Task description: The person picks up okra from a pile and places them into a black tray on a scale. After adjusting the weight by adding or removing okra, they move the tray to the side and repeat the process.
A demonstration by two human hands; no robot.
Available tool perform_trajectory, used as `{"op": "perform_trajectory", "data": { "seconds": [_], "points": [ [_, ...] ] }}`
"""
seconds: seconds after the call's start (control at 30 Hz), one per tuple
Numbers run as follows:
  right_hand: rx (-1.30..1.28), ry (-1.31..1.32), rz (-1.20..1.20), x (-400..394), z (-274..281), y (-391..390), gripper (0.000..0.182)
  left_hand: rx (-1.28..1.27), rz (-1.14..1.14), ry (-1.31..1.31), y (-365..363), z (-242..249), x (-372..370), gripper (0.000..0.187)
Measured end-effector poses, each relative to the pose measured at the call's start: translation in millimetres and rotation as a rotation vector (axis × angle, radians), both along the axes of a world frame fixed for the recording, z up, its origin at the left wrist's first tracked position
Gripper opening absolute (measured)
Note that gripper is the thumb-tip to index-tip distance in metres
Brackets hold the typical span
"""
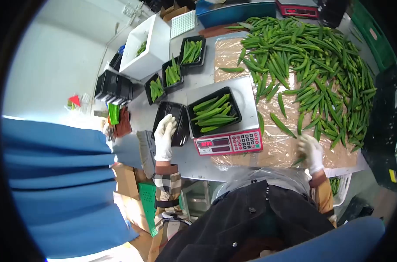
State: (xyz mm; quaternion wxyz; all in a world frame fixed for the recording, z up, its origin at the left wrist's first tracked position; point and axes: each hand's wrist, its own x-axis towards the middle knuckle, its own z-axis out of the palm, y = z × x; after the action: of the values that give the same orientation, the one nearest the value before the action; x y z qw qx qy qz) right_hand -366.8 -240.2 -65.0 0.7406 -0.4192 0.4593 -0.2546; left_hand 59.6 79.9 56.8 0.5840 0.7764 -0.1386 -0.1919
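My left hand [164, 136], in a white glove, rests over a black tray [179, 133] left of the scale; its fingers are bent and close together, and what they hold, if anything, is hidden. On the red and silver scale [244, 101] sits a black tray of okra [213, 112]. My right hand [311, 151], also gloved, is over the plastic-covered cardboard [272, 150] near the front edge of the large okra pile [312, 65]. It is slightly blurred, and its fingers are partly hidden.
Three filled okra trays [192, 51] stand behind the scale to the left, beside a white foam box [147, 48]. Stacked black trays [114, 86] are at the far left. Dark crates [384, 126] border the right side. A second scale [298, 9] is at the back.
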Motion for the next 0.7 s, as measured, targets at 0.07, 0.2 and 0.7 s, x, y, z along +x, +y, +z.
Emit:
{"op": "perform_trajectory", "data": {
  "seconds": [0.07, 0.2, 0.7],
  "points": [
    [-0.181, 0.294, -0.036, -49, -11, 0, 0.027, -0.038, 0.125, 0.050, 33, -19, 1, 0.035],
    [-1.159, 0.659, 0.326, -66, 1, 37, 0.044, -0.030, 0.270, 0.111, 61, -46, -11, 0.030],
    [-1.032, 0.666, 0.665, -44, -11, 40, 0.040, 0.124, -0.079, 0.173, -20, -75, -22, 0.028]
  ]
}}
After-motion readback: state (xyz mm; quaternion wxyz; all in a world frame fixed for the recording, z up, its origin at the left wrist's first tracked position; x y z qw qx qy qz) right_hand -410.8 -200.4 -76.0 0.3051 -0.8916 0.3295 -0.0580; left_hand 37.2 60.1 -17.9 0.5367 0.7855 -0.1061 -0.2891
